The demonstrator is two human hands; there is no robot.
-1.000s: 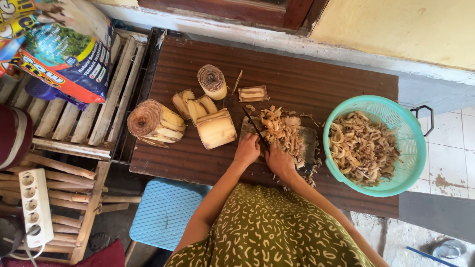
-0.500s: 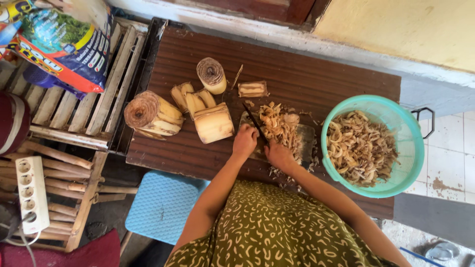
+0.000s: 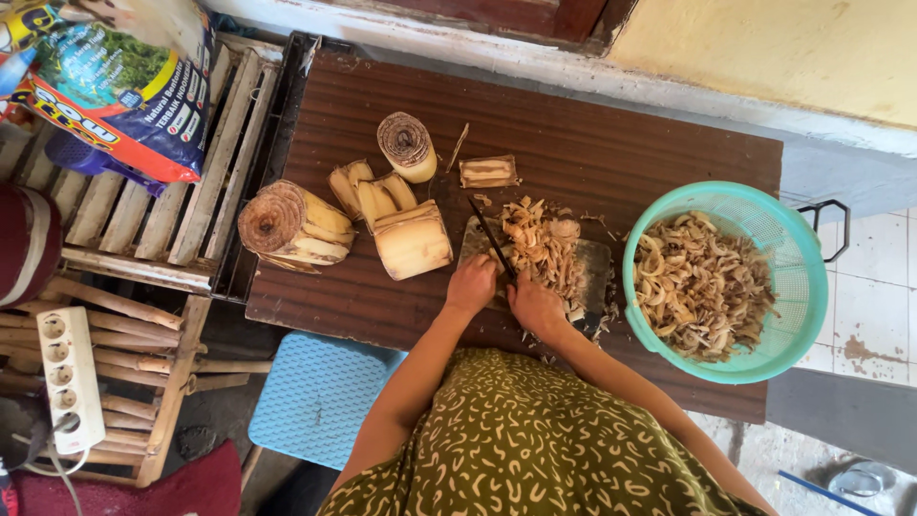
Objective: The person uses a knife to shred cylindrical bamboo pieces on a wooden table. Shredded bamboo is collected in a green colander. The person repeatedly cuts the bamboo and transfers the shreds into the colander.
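My left hand (image 3: 474, 284) is closed around the thin dark-bladed knife (image 3: 490, 237) while my right hand (image 3: 536, 305) presses flat on the heap of pale shredded stem slices (image 3: 542, 246) on the grey cutting board (image 3: 594, 268).

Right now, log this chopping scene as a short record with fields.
surface: dark wooden table
left hand: grips a knife, blade over the board
right hand: rests on the chopped pile
board: grey chopping board under the pile
uncut pieces: layered stem chunks left of the board
container: teal basket of slices, at the right edge
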